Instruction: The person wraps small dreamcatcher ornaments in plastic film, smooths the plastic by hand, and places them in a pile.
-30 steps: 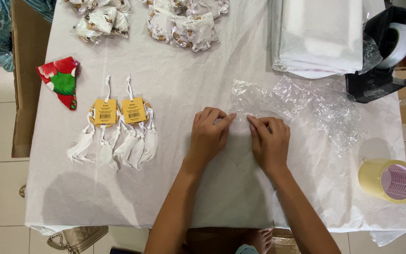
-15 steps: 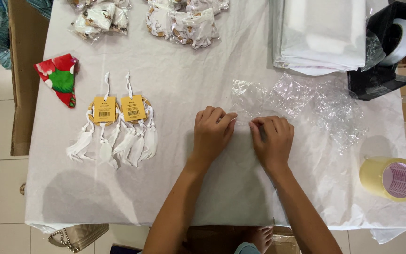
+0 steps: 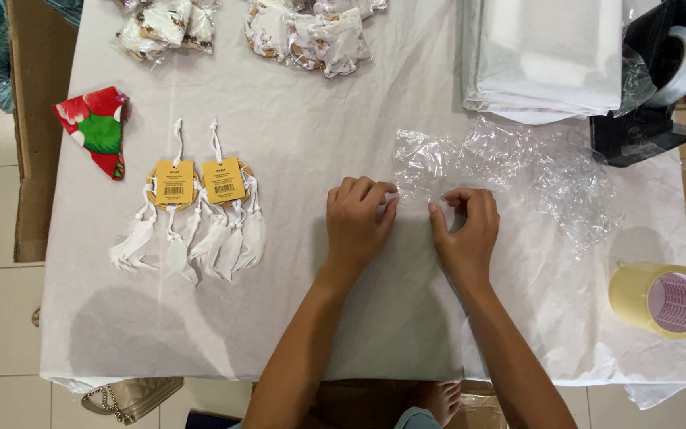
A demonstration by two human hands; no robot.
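Seen from above, a person's 2 hands rest side by side on a desk [image 3: 295, 103] covered in white paper. The left hand [image 3: 356, 221] and right hand [image 3: 464, 230] have their fingers curled and narrow, pinching the near edge of a sheet of clear crinkled wrap [image 3: 438, 171] that lies just beyond them, at the middle of the desk. The step in hand looks like gripping and flattening that edge; the next move likely calls for a steady hold with both hands, since the film is thin and clingy. To the left lie 2 white feathered ornaments with yellow tags [image 3: 192, 206]. At the right edge sits 1 yellowish tape roll [image 3: 659, 299], and further back 1 black tape dispenser [image 3: 653, 87].
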